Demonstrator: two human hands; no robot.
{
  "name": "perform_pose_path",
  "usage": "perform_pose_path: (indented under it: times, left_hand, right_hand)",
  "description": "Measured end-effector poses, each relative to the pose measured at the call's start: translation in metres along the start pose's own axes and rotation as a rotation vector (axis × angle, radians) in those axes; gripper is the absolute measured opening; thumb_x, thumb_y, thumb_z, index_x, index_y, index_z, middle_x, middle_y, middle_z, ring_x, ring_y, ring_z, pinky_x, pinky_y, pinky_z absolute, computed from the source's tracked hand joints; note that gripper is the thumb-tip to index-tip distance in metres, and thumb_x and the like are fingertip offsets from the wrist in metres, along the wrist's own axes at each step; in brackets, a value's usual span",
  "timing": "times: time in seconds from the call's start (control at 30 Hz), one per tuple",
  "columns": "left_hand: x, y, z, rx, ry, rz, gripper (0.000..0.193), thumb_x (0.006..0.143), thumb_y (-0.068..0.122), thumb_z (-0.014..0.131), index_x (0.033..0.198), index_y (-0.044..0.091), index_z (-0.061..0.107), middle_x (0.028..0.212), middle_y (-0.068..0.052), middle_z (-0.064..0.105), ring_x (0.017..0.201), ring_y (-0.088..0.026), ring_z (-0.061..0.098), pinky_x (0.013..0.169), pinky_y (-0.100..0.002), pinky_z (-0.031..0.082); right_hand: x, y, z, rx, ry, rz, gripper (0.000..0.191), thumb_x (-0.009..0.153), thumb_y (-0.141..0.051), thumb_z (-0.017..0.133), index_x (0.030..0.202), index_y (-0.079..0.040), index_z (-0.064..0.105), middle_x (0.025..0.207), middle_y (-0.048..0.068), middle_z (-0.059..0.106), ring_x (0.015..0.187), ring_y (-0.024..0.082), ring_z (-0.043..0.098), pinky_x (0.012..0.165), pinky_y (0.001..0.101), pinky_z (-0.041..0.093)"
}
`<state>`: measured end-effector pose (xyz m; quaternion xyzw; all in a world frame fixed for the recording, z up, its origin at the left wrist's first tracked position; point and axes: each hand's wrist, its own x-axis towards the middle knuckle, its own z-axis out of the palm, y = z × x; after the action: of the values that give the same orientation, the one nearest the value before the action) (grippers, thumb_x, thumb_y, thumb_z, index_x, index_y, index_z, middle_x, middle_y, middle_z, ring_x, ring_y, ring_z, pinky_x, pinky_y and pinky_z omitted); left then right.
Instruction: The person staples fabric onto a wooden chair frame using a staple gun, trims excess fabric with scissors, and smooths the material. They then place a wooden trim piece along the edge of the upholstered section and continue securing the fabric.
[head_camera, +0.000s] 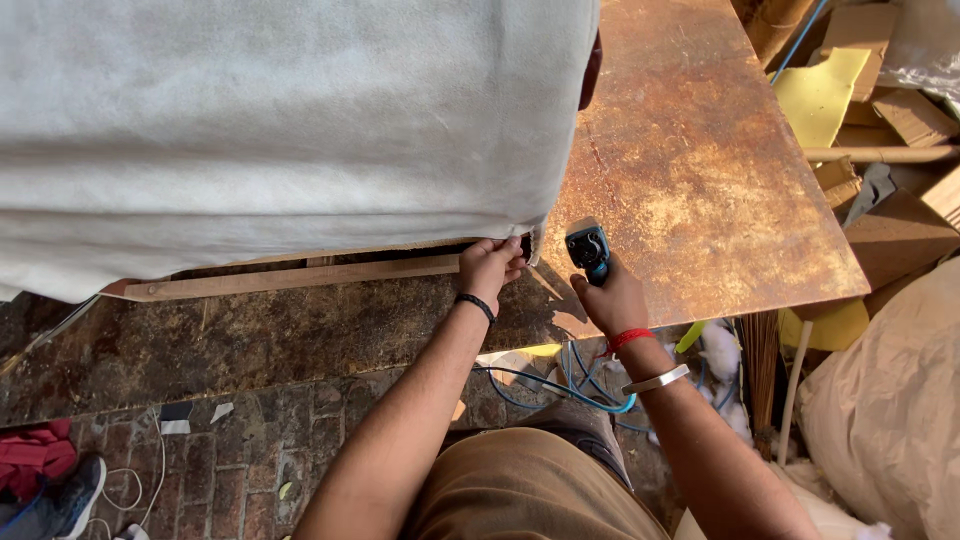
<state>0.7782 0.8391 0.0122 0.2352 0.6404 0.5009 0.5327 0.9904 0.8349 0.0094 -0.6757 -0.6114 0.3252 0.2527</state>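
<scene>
A large piece wrapped in white padding fabric (290, 130) lies on a rusty brown work board (700, 170). My left hand (490, 265) pinches the lower corner edge of the fabric against a bare wooden frame strip (300, 277). My right hand (610, 295) grips a blue and black air stapler (588, 248), its nose close to that corner, just right of my left hand. A blue air hose (560, 388) runs down from the tool.
Yellow foam pieces (820, 95), cardboard scraps (900, 225) and a brown sack (890, 400) crowd the right side. Brick floor (250, 460) lies below, with a red cloth (35, 455) and a shoe (70, 495) at the lower left.
</scene>
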Motion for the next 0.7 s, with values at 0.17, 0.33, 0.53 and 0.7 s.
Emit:
perform_pose_path:
  times: [0.17, 0.33, 0.53, 0.7]
  left_hand:
    - [-0.021, 0.003, -0.059, 0.274, 0.129, 0.49, 0.012, 0.088, 0.013, 0.077, 0.099, 0.009, 0.078, 0.087, -0.001, 0.079, 0.078, -0.013, 0.074, 0.071, -0.028, 0.06]
    - [-0.033, 0.026, -0.157, 0.974, 0.513, 0.824, 0.039, 0.085, 0.017, 0.08, 0.122, 0.013, 0.068, 0.12, -0.009, 0.071, 0.112, -0.026, 0.066, 0.098, -0.042, 0.053]
    - [0.004, 0.064, -0.283, 1.697, 0.714, 1.014, 0.059, 0.085, 0.011, 0.071, 0.141, 0.025, 0.057, 0.14, -0.014, 0.048, 0.131, -0.031, 0.048, 0.107, -0.053, 0.041]
    - [0.041, 0.093, -0.385, 1.699, 0.697, 1.452, 0.056, 0.09, 0.01, 0.071, 0.139, 0.033, 0.053, 0.132, -0.009, 0.046, 0.126, -0.026, 0.048, 0.104, -0.048, 0.039]
  right_hand:
    - [0.083, 0.015, 0.01, -0.461, -0.153, 0.035, 0.085, 0.085, -0.031, 0.067, 0.163, -0.022, 0.032, 0.129, 0.023, 0.066, 0.115, 0.041, 0.066, 0.094, 0.0513, 0.055]
    - [0.1, 0.018, 0.025, -0.632, -0.077, -0.136, 0.079, 0.078, -0.032, 0.078, 0.15, -0.023, 0.046, 0.127, 0.015, 0.061, 0.121, 0.034, 0.057, 0.096, 0.0467, 0.051]
    - [0.01, -0.046, 0.085, -0.048, 0.064, -0.551, 0.02, 0.08, -0.016, 0.078, 0.098, -0.01, 0.078, 0.114, 0.011, 0.067, 0.111, 0.033, 0.063, 0.094, 0.0444, 0.053]
    - [-0.07, -0.149, 0.168, 0.344, -0.27, -0.141, 0.016, 0.086, -0.019, 0.073, 0.099, -0.011, 0.079, 0.115, 0.005, 0.074, 0.097, 0.022, 0.077, 0.08, 0.0357, 0.061]
